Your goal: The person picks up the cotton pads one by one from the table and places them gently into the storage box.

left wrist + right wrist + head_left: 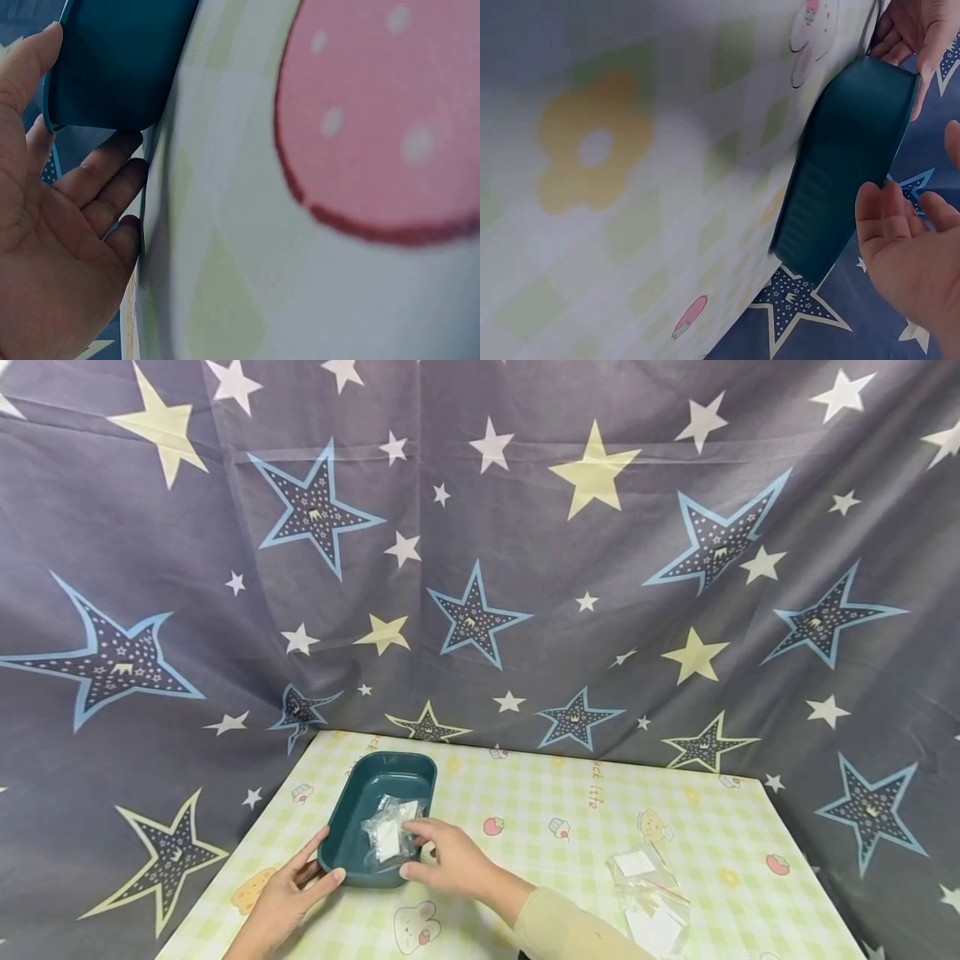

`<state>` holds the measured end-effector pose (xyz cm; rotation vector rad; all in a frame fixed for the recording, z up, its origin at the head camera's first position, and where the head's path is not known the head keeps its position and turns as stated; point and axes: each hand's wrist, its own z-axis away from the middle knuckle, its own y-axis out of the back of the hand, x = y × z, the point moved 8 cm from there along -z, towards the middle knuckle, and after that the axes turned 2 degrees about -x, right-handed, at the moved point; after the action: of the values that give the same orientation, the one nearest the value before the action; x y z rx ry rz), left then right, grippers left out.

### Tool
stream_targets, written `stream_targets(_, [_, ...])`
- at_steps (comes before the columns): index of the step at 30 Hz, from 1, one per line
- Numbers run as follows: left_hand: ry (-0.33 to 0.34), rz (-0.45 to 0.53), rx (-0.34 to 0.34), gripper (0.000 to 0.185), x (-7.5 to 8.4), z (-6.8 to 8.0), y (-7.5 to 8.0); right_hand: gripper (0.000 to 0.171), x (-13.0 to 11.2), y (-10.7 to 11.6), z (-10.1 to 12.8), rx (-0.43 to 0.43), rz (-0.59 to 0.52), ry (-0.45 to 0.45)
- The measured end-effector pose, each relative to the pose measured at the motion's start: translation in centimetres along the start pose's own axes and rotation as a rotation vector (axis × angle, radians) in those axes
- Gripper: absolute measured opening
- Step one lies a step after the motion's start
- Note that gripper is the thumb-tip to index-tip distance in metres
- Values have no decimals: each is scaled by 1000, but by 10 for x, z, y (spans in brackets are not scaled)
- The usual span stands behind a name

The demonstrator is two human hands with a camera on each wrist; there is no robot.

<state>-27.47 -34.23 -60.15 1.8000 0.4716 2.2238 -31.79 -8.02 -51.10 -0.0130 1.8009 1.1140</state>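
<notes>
teal tray [352,806] near table's [525,793] front-left corner, close to left edge, bare cloth to its right | clear plastic packets [390,833] inside tray, crinkled, white inserts | left hand [288,893] fingers straight, touching tray's near corner | right hand [450,858] relaxed, fingertips on packets | more packets [648,893] front-right, well apart

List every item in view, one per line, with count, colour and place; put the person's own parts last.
tray: one, dark teal, near-left part of the table.
plastic bags in tray: clear with white contents, count unclear, at the tray's near end.
plastic bags on table: clear with white contents, count unclear, near-right part of the table.
tablecloth: one, green-yellow check with cartoon prints, covering the table.
backdrop: one, grey-purple star cloth, behind the table.
left hand: one, on the tray's near-left corner.
right hand: one, fingertips on the bags in the tray.
</notes>
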Motion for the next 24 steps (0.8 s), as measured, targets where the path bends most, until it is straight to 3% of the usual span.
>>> stream_targets(6, [22,-9,-7,93,3,1,0,62,16,17,25,29,63,-30])
stream_targets(12, [18,-14,-16,92,6,1,0,62,46,50,59,54,117,-68])
stream_targets(18, [4,-5,-12,92,6,0,-1,61,79,97,108,119,165,-107])
stream_targets(24, [30,-10,-12,93,4,1,-2,54,123,160,163,245,227,-231])
